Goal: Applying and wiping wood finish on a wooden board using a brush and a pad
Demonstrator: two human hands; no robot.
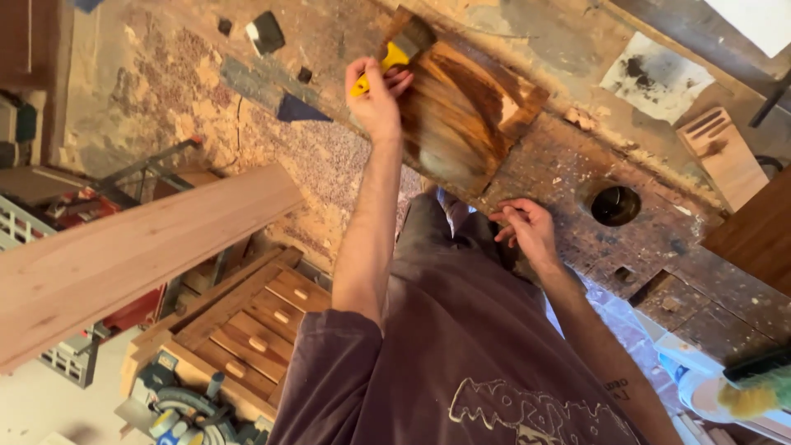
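Note:
My left hand [377,103] grips a paintbrush with a yellow handle [394,56], its bristles resting on the top corner of a dark-stained wooden board [461,115]. The board lies on a worn workbench [577,156] and looks wet and glossy. My right hand [527,231] hangs lower, by the bench's near edge, fingers loosely curled and holding nothing. It is close to the board's lower end without touching it.
A round hole [615,205] is cut in the bench top, right of the board. A small slotted wood block [725,152] and stained paper [655,78] lie further right. A long pale plank [140,255] juts in at left, above a small drawer cabinet [247,330] and a saw [185,412].

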